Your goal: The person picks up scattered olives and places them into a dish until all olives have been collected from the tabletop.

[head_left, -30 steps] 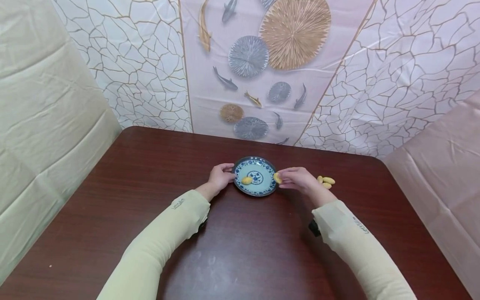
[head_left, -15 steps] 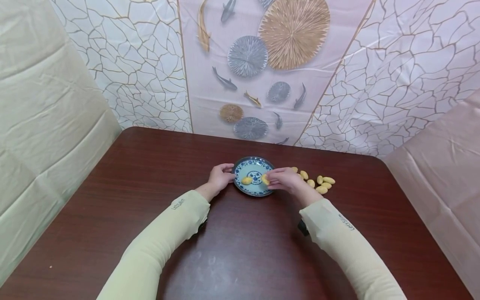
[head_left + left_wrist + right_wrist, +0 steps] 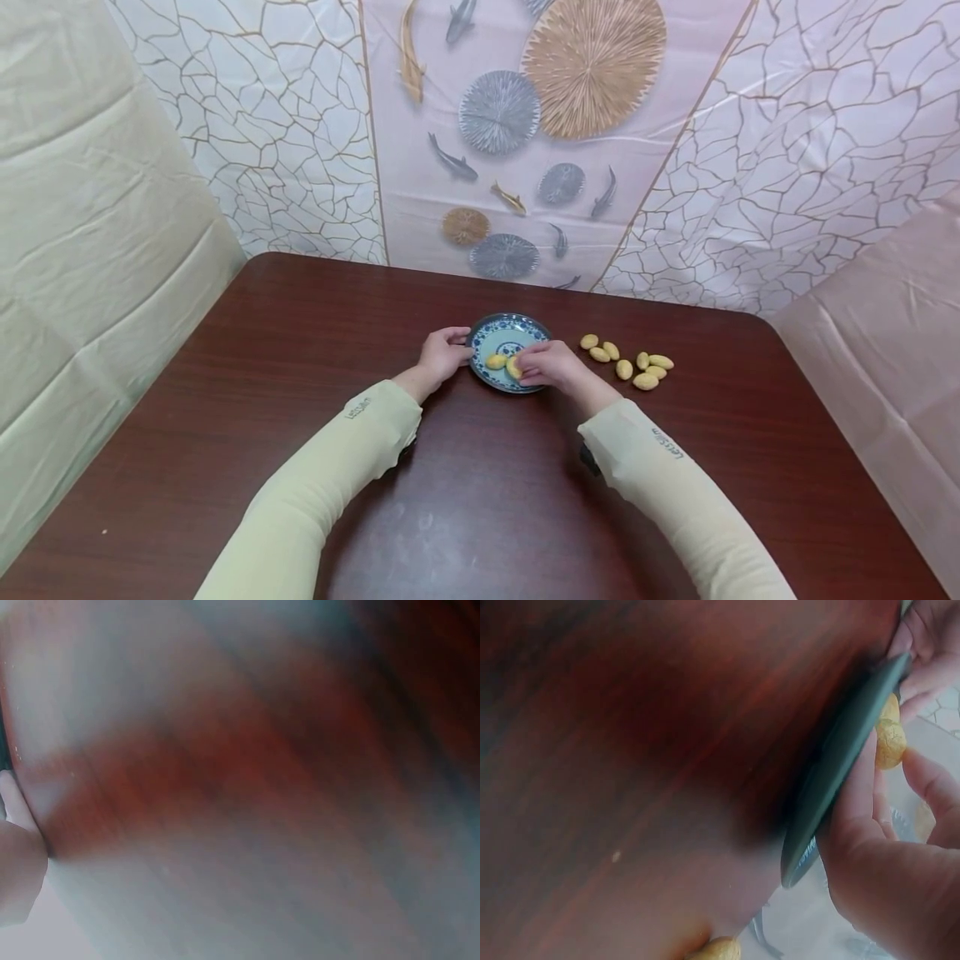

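A round plate (image 3: 487, 333) with a blue-and-white floral rim and dark outer edge sits on the brown table. My left hand (image 3: 440, 354) rests at its left rim, thumb and fingers spread apart along the edge. In the left wrist view only part of that hand (image 3: 21, 859) shows, beside the dark edge. My right hand (image 3: 551, 367) pinches a rough yellow peanut (image 3: 513, 367) over the plate's front part. Another yellow peanut (image 3: 496, 361) lies on the plate just left of it. The right wrist view shows the pinched peanut (image 3: 891, 742) between thumb and fingers, with the plate (image 3: 847, 750) edge-on.
Several more yellow peanuts (image 3: 624, 369) lie scattered on the table to the right of the plate. A patterned cloth (image 3: 495, 200) hangs behind the table's far edge (image 3: 360, 265). Pale fabric panels (image 3: 82, 250) stand at both sides.
My right hand has moved left from the plate's right rim to its front middle, carrying the peanut and uncovering the loose peanuts on the table. The left hand and plate hold still.
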Demonstrator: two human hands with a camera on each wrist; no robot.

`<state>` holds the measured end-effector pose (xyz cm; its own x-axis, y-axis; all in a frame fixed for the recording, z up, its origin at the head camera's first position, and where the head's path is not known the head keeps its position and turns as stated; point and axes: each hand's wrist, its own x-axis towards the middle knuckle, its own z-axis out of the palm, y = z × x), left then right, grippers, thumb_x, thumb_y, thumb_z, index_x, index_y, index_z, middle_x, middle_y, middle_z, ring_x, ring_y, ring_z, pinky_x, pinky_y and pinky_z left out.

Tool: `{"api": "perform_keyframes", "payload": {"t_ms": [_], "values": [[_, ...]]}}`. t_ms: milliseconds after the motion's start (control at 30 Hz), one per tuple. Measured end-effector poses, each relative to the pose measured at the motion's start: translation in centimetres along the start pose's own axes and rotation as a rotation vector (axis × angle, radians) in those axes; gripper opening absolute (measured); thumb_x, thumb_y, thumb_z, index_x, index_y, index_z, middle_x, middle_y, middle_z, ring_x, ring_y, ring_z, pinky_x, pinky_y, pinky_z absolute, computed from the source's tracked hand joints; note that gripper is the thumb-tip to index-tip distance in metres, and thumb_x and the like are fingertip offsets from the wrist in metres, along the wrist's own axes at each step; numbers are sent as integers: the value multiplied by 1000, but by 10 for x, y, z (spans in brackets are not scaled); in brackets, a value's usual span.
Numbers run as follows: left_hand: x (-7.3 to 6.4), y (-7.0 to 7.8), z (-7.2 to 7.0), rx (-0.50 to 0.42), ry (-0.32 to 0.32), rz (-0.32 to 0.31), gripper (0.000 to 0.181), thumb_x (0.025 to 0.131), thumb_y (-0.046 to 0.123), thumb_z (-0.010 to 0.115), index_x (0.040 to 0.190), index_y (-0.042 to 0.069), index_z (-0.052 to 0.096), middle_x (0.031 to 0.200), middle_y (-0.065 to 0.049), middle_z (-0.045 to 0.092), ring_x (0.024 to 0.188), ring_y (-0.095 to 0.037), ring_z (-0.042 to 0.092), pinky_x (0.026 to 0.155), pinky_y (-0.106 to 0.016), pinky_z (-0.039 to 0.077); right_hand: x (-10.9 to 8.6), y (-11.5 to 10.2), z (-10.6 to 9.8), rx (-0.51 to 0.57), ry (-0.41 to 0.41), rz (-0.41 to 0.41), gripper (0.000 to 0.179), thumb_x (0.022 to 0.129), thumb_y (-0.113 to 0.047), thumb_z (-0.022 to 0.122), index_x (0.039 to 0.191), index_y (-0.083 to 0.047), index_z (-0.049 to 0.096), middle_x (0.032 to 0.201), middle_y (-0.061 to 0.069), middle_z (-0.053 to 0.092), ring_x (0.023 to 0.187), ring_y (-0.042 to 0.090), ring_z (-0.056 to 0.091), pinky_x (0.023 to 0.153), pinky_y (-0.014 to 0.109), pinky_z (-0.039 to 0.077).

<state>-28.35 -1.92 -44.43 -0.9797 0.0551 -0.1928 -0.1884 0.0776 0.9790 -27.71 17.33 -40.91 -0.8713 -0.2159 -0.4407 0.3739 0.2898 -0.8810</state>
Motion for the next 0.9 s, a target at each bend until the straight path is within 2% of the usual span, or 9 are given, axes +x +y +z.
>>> {"api": "perform_keyframes", "payload": {"t_ms": [367, 600, 900], "values": [[1, -1, -1, 24, -4, -6, 44, 87, -6, 58, 130, -1, 52, 126, -22, 55, 112, -28, 57, 89, -34, 55, 2, -2, 11, -44, 42, 31, 36, 88, -4, 59, 119, 14, 54, 72, 1, 64, 64, 9, 62, 66, 25, 59], [2, -2, -1, 19, -6, -11, 45, 86, -6, 58, 130, -1, 52, 126, -22, 55, 113, -28, 56, 90, -35, 55, 1, -2, 10, -23, 33, 33, 36, 88, -3, 58, 119, 14, 53, 70, 1, 63, 63, 10, 62, 65, 25, 59], [2, -2, 2, 18, 6, 6, 44, 86, -7, 58, 129, -4, 51, 124, -24, 56, 110, -31, 59, 87, -34, 56, -1, -7, 6, -61, 37, 40, 33, 94, -7, 52, 120, 13, 53, 74, 5, 63, 66, 12, 62, 65, 26, 59]]}}
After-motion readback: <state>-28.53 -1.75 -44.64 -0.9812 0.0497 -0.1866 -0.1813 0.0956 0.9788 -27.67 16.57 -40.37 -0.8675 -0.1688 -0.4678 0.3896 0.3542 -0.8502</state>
